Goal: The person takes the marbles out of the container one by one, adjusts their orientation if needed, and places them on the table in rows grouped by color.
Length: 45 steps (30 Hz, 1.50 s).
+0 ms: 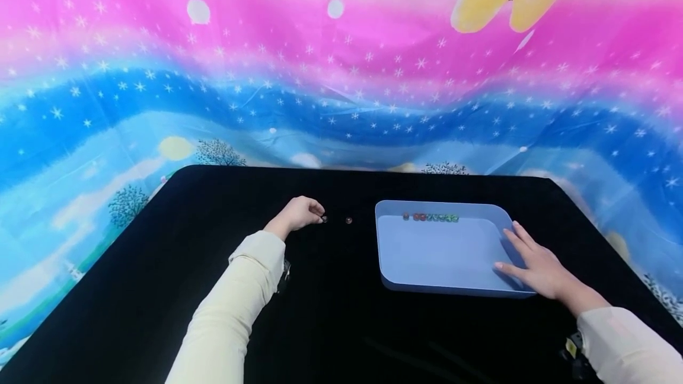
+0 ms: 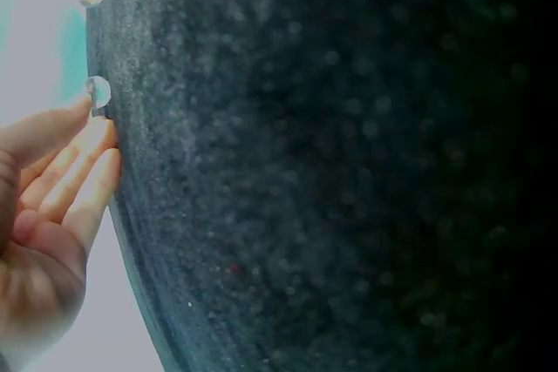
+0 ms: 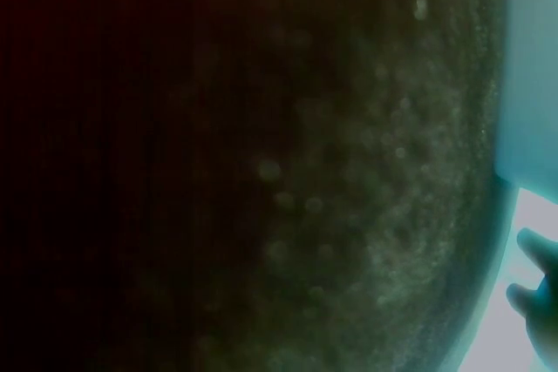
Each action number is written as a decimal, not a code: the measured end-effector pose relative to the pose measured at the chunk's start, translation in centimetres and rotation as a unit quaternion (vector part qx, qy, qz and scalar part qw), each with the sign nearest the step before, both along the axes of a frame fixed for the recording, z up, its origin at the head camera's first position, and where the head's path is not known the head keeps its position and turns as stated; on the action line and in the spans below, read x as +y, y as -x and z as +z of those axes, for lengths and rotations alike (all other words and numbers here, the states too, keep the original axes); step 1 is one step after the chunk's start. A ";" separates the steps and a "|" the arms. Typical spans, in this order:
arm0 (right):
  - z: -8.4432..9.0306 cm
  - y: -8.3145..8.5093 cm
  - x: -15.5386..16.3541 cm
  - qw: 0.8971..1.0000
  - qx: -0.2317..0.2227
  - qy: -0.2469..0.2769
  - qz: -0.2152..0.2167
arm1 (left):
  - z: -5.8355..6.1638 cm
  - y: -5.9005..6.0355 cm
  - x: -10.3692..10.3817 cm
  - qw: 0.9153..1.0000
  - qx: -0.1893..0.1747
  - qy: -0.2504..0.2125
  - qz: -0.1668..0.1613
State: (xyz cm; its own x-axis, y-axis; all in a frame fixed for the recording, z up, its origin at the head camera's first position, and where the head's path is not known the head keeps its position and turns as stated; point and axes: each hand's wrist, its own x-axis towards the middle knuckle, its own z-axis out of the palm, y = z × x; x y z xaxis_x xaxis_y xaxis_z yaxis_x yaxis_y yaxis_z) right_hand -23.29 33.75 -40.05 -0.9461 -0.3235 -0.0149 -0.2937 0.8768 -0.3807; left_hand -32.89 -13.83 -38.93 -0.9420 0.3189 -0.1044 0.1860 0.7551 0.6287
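Left hand (image 1: pixel 299 213), centre of head view, fingers curled, tips pinching or touching a small bead (image 1: pixel 324 218) on the black table (image 1: pixel 213 253). In the left wrist view the clear bead (image 2: pixel 98 91) sits right at the fingertips (image 2: pixel 83 106) in the upper left; fingers there look fairly straight, so whether there is a true pinch I cannot tell. A second bead (image 1: pixel 348 220), reddish, lies just right of it, apart, between the hand and the tray (image 1: pixel 443 289).

Right hand (image 1: pixel 536 265), lower right, lies flat with fingers spread on the tray's near right corner, gripping nothing.

Blue tray is right of centre, long axis running left-right; a row of coloured beads (image 1: pixel 431 217) lines its far wall, also left-right.

Judgement: the bead is tiny, hard, light, smooth and round, so it likely rolls and slips; take it with a thumb-and-forefinger tip pinch from above. Being round, it has no long axis or pointing direction.
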 end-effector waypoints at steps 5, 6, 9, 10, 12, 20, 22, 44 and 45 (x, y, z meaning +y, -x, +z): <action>-0.1 -0.2 -0.2 1.000 0.007 -0.004 -0.003 | -0.2 -0.2 -0.1 1.000 0.024 0.002 -0.014; -0.1 -0.2 -0.2 1.000 0.007 -0.004 -0.003 | -0.2 -0.2 -0.1 0.999 0.028 0.001 -0.015; -0.1 -0.2 -0.1 1.000 0.007 -0.004 -0.002 | -0.1 -0.4 -0.3 0.999 0.038 0.001 -0.017; -0.2 -0.3 -0.1 1.000 0.007 -0.003 -0.002 | 0.0 -0.5 -0.4 0.999 0.039 -0.001 -0.016; -0.1 -0.3 -0.2 1.000 0.007 -0.003 -0.002 | 0.1 -0.7 -0.6 0.999 0.038 -0.010 -0.015; 0.2 -0.4 -0.4 1.000 0.008 -0.001 -0.002 | 0.9 -1.1 -1.0 0.998 0.042 -0.044 -0.019; 0.3 -0.4 -0.4 1.000 0.009 -0.004 -0.004 | 1.1 -1.1 -0.9 0.997 0.044 -0.052 -0.024; 0.2 -0.4 -0.3 1.000 0.012 -0.014 -0.006 | 4.3 -2.3 5.1 0.989 0.054 -0.123 -0.060; 0.2 -0.4 -0.3 1.000 0.012 -0.013 -0.006 | 4.4 -2.3 5.5 0.988 0.046 -0.132 -0.065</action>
